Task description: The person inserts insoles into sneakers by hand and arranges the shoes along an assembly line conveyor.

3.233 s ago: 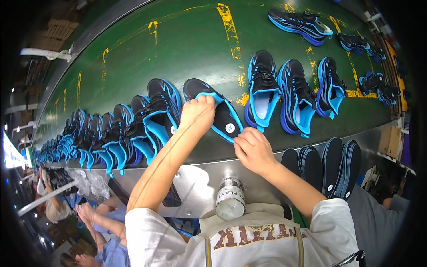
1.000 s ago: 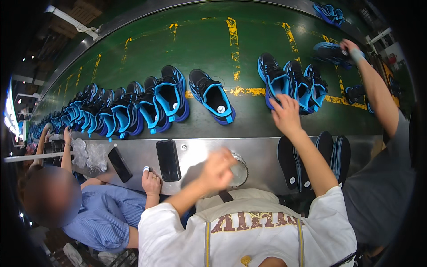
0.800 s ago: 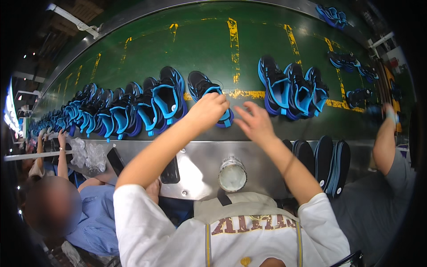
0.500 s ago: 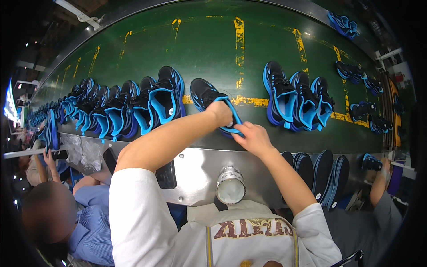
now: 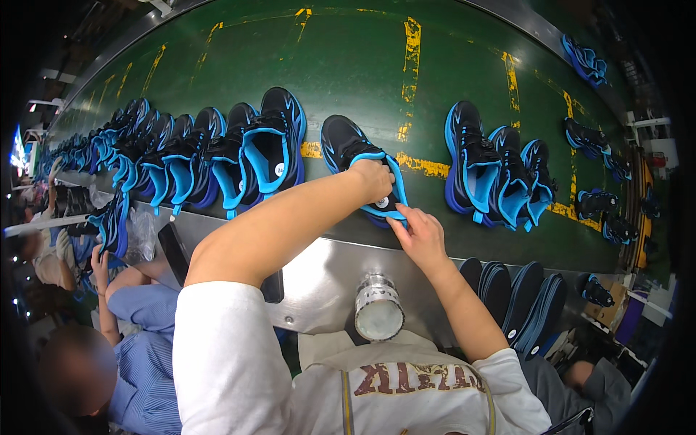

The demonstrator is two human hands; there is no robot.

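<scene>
A black sneaker with bright blue lining and trim (image 5: 342, 138) lies in front of me, toe pointing away and slightly left. My left hand (image 5: 373, 180) reaches into its opening, fingers curled; whatever they may grip inside is hidden. A round white label shows beside that hand, on the insole in the shoe. At the heel, my right hand (image 5: 420, 235) pinches the blue collar edge between thumb and fingers. To the left stands the nearest sneaker of a long row (image 5: 279, 138), and to the right a group of three similar sneakers (image 5: 471, 156).
The green work surface (image 5: 348, 65) has worn yellow lines and a metal front ledge (image 5: 319, 283). On the ledge are a round container (image 5: 379, 312), stacked dark insoles (image 5: 522, 293) and a dark phone-like slab (image 5: 274, 287). A co-worker in blue (image 5: 145, 377) sits left, holding a sneaker (image 5: 112, 225).
The sneaker's opening now shows wider, with my left hand still inside and my right hand at the heel collar. The co-worker's sneaker at left has come closer. The whole view has shifted slightly.
</scene>
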